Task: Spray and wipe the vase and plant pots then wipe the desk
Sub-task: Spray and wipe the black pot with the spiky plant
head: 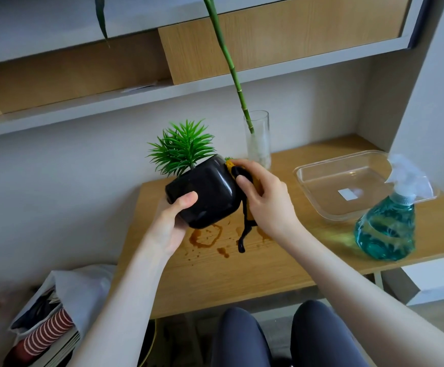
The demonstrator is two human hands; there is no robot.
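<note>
Left hand (174, 215) grips tilted black plant pot (205, 193) above worktop (268, 260), exposing its side; right hand (264, 200) grips yellow sponge (254, 181), wiping.

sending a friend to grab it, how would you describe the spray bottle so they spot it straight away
Start at the wooden desk and go to its right front edge. There, just in front of the clear plastic tray, stands the spray bottle: squat, filled with teal liquid, topped by a clear trigger head, the only coloured container there.
</note>
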